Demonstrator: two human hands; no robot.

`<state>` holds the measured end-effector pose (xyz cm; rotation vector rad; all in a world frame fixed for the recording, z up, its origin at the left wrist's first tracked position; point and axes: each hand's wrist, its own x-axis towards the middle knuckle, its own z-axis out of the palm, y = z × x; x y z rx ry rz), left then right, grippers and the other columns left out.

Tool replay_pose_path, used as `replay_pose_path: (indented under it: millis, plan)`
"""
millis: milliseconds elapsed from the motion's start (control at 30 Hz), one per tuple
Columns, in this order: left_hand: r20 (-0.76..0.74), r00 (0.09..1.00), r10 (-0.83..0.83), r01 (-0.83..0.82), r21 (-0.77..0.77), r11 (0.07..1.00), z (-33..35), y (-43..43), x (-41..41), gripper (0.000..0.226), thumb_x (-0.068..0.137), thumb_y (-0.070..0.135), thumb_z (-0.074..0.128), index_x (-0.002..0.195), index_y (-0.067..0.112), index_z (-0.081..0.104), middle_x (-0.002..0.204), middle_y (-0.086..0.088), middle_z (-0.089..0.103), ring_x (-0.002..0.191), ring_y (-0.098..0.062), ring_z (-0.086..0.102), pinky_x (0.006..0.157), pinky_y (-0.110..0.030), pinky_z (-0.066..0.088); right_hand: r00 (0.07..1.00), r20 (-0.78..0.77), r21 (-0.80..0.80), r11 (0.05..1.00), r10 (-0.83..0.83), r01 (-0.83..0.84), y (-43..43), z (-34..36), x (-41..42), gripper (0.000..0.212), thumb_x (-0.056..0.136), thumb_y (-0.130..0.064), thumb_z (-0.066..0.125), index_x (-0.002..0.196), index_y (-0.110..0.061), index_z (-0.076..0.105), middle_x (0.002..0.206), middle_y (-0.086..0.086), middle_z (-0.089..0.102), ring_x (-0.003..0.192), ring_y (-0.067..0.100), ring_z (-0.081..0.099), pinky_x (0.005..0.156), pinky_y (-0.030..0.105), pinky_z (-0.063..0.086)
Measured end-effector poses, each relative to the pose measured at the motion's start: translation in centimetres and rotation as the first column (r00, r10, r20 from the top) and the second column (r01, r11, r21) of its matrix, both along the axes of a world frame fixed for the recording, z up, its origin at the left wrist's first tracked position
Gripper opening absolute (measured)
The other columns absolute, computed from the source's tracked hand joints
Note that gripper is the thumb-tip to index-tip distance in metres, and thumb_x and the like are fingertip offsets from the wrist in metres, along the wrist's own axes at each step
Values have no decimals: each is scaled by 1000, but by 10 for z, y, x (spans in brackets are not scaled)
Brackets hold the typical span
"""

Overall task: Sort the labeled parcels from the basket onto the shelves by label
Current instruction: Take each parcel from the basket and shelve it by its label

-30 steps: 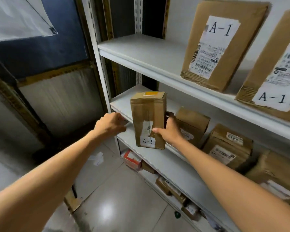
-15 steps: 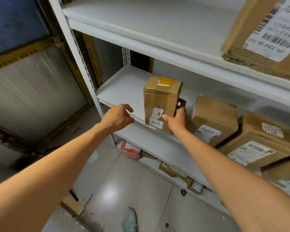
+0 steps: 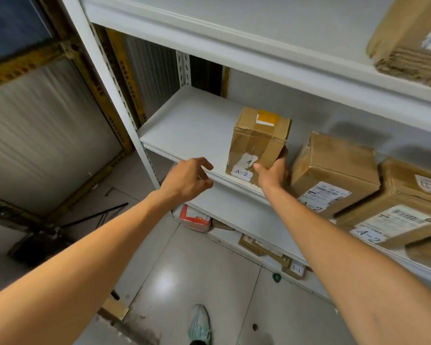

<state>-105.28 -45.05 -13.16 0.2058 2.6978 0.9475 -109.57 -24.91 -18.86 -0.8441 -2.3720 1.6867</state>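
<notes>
The small brown box [image 3: 258, 143] marked A-2 stands upright at the front edge of the middle shelf [image 3: 189, 125], its handwritten label facing outward and a strip of orange tape on its top. Whether its base rests fully on the shelf cannot be told.

The right grip [image 3: 271, 174] pinches the box low on its right side: the thumb lies across the front face just beside the label, and the fingers curl round the right edge towards the back. The box rises above that grip, so most of its height stands clear of the fingers.

The left grip [image 3: 187, 181] holds nothing. Its fingers hang loosely curled in front of the shelf's front lip, to the left of the box and apart from it; whether they touch the lip cannot be told.

Just right of the held box, on the same shelf, lies a larger box [image 3: 334, 170] tilted back, with A-2 written on its label, and beyond it a second box [image 3: 396, 215] marked the same. Another cardboard parcel [image 3: 408, 41] sits on the upper shelf [image 3: 259, 33]. A red and white packet [image 3: 195, 217] lies on a shelf below, and a pale shoe [image 3: 199, 322] shows on the tiled floor.
</notes>
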Motion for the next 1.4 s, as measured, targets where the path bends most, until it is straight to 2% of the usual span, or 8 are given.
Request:
replay_pose_path:
  millis: [133, 233, 467, 733, 833, 1033, 1300, 1400]
  plan:
    - [13, 1000, -27, 27, -21, 999, -5, 3, 5, 37, 88, 21, 65, 124, 17, 57, 109, -4, 70, 94, -17, 66, 93, -40, 52, 1000, -11, 24, 1000, -10, 10, 1, 0, 2, 84, 82, 1, 70, 150, -19, 23, 141, 10, 47, 131, 28, 45, 110, 41, 37]
    - [6, 1000, -23, 23, -44, 999, -4, 2, 6, 38, 88, 21, 66, 124, 16, 57, 109, -4, 70, 91, -15, 64, 90, -34, 52, 992, 121, 79, 997, 17, -27, 3, 6, 10, 98, 82, 3, 70, 154, -19, 6, 150, 11, 35, 137, 29, 36, 111, 37, 32]
    - [-11, 1000, 11, -12, -87, 996, 10, 5, 9, 39, 86, 23, 68, 123, 16, 58, 107, -4, 71, 94, -21, 65, 91, -39, 52, 896, 390, 187, 934, 214, -304, 6, 14, 40, 89, 82, -11, 73, 148, 0, 14, 148, 17, 33, 138, 32, 33, 107, 34, 35]
    - [-30, 997, 68, -73, -176, 982, 38, 8, 40, 40, 88, 23, 67, 125, 13, 57, 116, -7, 68, 103, -23, 64, 93, -42, 52, 769, 396, 425, 643, 501, -638, 3, 43, 65, 67, 77, -19, 76, 132, -4, 41, 130, 15, 49, 117, 31, 51, 90, 34, 45]
    - [-91, 984, 154, -172, -249, 953, 55, 4, 62, 42, 86, 23, 67, 126, 15, 58, 117, -5, 67, 102, -23, 63, 88, -37, 53, 625, 386, 462, 444, 679, -768, -9, 63, 72, 63, 78, -22, 74, 129, -5, 42, 128, 15, 48, 115, 31, 50, 88, 34, 44]
    - [-192, 874, 447, -486, -283, 827, 85, -6, 148, 36, 85, 29, 68, 118, 21, 59, 109, 0, 67, 96, -20, 62, 76, -31, 47, 205, 332, 541, -8, 921, -841, -48, 105, 102, 69, 79, -27, 73, 137, -8, 41, 134, 13, 49, 120, 28, 50, 94, 36, 45]
    - [-126, 539, 833, -817, -318, 481, 86, 8, 336, 39, 82, 33, 68, 118, 22, 59, 109, 1, 67, 104, -22, 60, 88, -37, 51, -316, 347, 538, -463, 883, -705, -97, 146, 210, 64, 82, -26, 74, 136, -11, 44, 130, 9, 54, 114, 23, 54, 91, 31, 50]
    - [-117, 397, 910, -886, -309, 347, 89, 23, 407, 38, 80, 33, 69, 116, 24, 60, 104, 4, 68, 100, -20, 62, 82, -35, 50, -484, 339, 499, -590, 807, -634, -110, 153, 268, 62, 83, -24, 74, 136, -10, 45, 128, 9, 55, 112, 23, 55, 86, 29, 49]
